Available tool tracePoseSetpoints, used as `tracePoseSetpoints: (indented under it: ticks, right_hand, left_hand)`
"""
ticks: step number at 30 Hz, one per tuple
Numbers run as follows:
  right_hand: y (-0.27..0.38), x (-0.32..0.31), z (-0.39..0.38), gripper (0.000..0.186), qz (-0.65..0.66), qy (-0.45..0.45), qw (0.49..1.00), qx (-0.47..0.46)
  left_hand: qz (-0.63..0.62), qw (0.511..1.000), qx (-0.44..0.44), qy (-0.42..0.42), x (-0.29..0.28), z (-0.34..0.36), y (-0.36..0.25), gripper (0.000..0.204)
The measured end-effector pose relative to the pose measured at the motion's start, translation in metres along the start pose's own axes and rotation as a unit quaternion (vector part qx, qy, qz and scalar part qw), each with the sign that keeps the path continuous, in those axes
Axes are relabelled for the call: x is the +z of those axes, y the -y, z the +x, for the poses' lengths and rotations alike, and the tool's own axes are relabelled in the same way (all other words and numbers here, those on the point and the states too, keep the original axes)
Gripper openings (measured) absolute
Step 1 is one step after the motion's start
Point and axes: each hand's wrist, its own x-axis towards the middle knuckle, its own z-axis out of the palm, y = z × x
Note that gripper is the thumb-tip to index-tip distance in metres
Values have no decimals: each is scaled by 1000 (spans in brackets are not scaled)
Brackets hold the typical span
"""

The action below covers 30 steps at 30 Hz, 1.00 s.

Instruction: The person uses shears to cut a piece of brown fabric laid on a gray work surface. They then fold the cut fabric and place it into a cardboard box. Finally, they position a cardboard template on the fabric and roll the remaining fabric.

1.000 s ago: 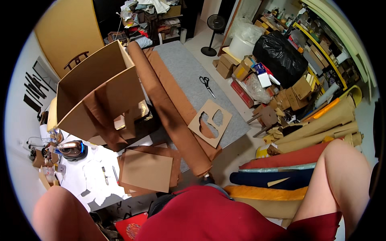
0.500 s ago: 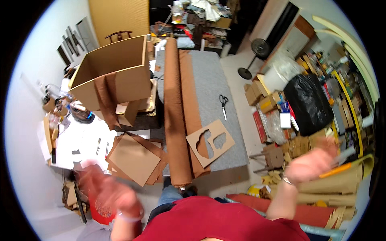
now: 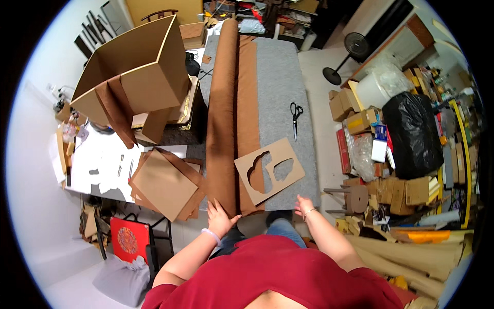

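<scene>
My left hand [image 3: 221, 220] lies with spread fingers on the near end of a long brown fabric roll [image 3: 222, 129]. A strip of the same brown fabric [image 3: 248, 92] extends flat from the roll's right side. By the table's front edge, my right hand [image 3: 305, 204] is empty, its fingers loosely apart. Just beyond it a tan cardboard sheet [image 3: 282, 150] with two irregular cutouts lies tilted, partly over the fabric. Black-handled scissors [image 3: 295, 119] rest farther back on the grey table cover [image 3: 275, 72], blades toward me.
Left of the roll, cardboard sheets [image 3: 165, 183] are stacked with brown pieces. A large open box [image 3: 128, 100], brown fabric draped over its side, stands behind them. A red-backed chair [image 3: 129, 238] is at lower left. To the right are a stool [image 3: 356, 200], cartons and a black bag [image 3: 411, 134].
Both hands have come from raised positions out to the sides inward to the table's front edge. My left hand now touches the roll. The whole view has shifted.
</scene>
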Motion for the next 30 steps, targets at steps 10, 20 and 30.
tracePoseSetpoints:
  ticks: [10,20,30]
  right_hand:
    - [7,25,140,81,133,177,953,205]
    - [51,-15,140,31,218,205,950,88]
    - [193,-147,118,15,155,91,968,-176]
  left_hand:
    - [-158,836,-320,-417,139,-40,4,100]
    - [-701,569,-409,-130,214,-4,-70,79]
    - [-652,475,-473,-354,263,68,-75,39]
